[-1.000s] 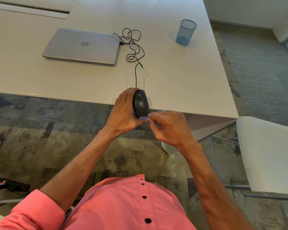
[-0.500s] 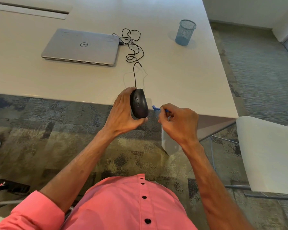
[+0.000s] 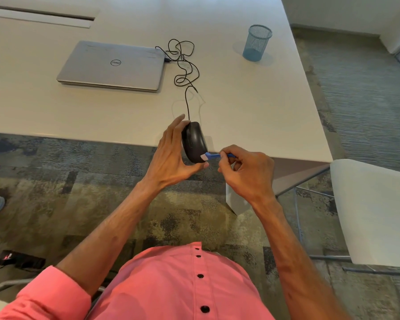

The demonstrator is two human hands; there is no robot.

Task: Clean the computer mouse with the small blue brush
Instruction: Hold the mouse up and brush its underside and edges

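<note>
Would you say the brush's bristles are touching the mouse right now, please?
Touching. In the head view, the pale bristle tip of the blue brush presses against the lower right edge of the mouse, with no gap visible between them.

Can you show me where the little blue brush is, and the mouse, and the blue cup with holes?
small blue brush (image 3: 214,155), head view, on its blue neck beside the bristles.
computer mouse (image 3: 194,142), head view, middle of its black shell.
blue mesh cup (image 3: 256,42), head view, on its side wall.
</note>
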